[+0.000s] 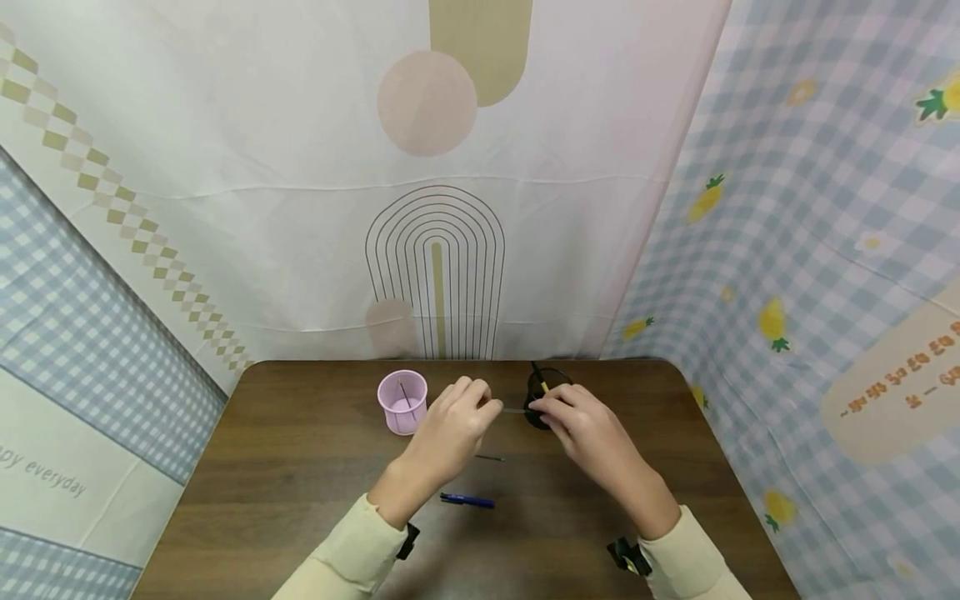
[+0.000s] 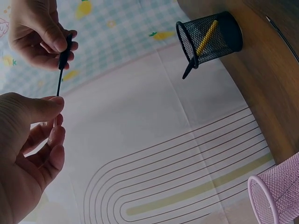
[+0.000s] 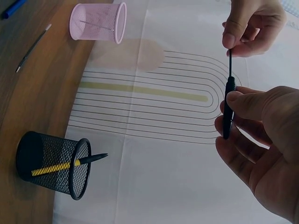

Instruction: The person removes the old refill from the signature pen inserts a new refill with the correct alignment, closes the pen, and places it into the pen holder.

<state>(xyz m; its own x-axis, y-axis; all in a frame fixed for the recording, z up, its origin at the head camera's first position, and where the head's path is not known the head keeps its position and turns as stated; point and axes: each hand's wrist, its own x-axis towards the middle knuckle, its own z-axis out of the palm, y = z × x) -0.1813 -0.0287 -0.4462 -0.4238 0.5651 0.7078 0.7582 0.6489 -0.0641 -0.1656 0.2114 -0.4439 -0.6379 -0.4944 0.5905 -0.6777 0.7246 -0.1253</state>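
Note:
My left hand [image 1: 459, 423] and right hand [image 1: 592, 427] are raised over the table, facing each other. In the right wrist view my right hand [image 3: 261, 126] holds a short black pen barrel [image 3: 228, 114] between thumb and fingers. A thin dark pen refill [image 3: 230, 65] runs straight from the barrel's end to the other hand. My left hand [image 2: 32, 144] pinches that refill [image 2: 59, 83] between thumb and forefinger, and a pale end of it shows below the thumb. The two hands stay a short gap apart.
A pink mesh cup [image 1: 402, 423] with a thin stick-like piece inside stands left of the hands. Behind the right hand stands a black mesh cup [image 3: 51, 161] holding a yellow-and-black pen [image 3: 58, 168]. A loose refill [image 3: 32, 49] and a blue pen [image 1: 467, 500] lie on the table [image 1: 300, 483].

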